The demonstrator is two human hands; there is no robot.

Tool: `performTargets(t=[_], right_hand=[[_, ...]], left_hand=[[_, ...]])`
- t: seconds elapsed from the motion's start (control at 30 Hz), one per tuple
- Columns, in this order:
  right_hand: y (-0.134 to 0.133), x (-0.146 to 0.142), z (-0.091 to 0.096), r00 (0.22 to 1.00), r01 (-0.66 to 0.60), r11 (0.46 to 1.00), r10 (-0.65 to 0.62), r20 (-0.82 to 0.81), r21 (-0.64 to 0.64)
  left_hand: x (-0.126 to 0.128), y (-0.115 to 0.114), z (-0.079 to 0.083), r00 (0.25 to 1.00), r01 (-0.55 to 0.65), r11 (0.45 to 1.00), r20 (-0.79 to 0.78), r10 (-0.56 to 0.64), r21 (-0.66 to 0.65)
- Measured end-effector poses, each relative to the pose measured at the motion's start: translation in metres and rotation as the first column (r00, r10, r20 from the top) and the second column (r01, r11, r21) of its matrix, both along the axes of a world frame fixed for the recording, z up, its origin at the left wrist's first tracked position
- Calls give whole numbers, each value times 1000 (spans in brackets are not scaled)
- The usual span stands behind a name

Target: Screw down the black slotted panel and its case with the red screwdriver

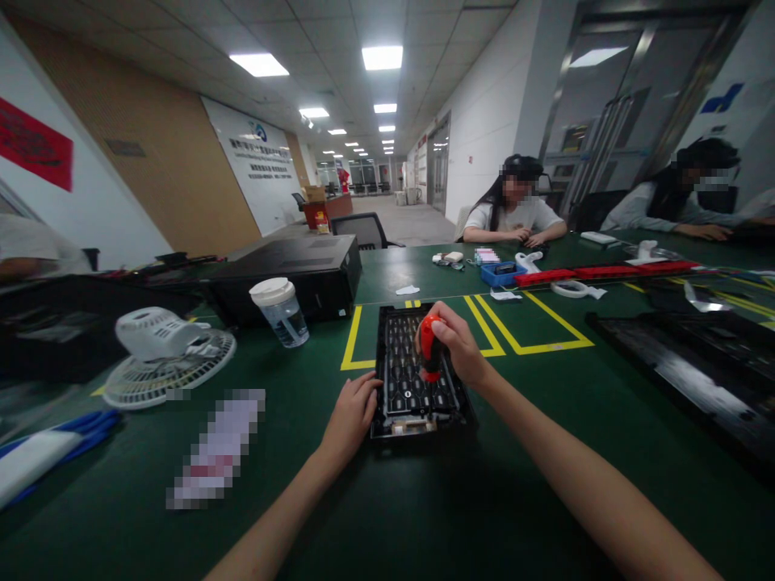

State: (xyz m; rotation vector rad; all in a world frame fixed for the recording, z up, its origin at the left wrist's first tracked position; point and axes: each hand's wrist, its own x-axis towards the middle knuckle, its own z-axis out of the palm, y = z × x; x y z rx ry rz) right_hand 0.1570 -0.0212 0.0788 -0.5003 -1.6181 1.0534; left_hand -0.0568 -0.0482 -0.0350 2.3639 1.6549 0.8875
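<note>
My right hand (455, 339) is wrapped around the red and black handle of a screwdriver (432, 351). The screwdriver points down at a black rectangular panel (393, 375) with rows of slots and a raised rim, lying on the green table in front of me. Where its tip meets the panel is too dark to make out. Against the panel's left rim rests my left hand (349, 415), fingers stretched out and touching the edge; its thumb is partly hidden.
Left of the panel stand a lidded cup (282, 311), a white fan (169, 355) and a large black case (296, 270). A blue tray (500, 274) is further back. Another black panel (696, 367) lies right. Two people sit across the table at the right; another is partly visible at far left.
</note>
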Motion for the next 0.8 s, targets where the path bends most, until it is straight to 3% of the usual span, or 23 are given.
performTargets(t=[0.37, 0.8], right_hand=[[3, 4, 0, 1000, -13, 1000, 13, 2, 10], [3, 5, 2, 994, 90, 995, -92, 58, 43]], left_hand=[[1, 0, -1, 1000, -6, 1000, -18, 6, 2], [1, -1, 1, 1000, -2, 1000, -29, 2, -24]])
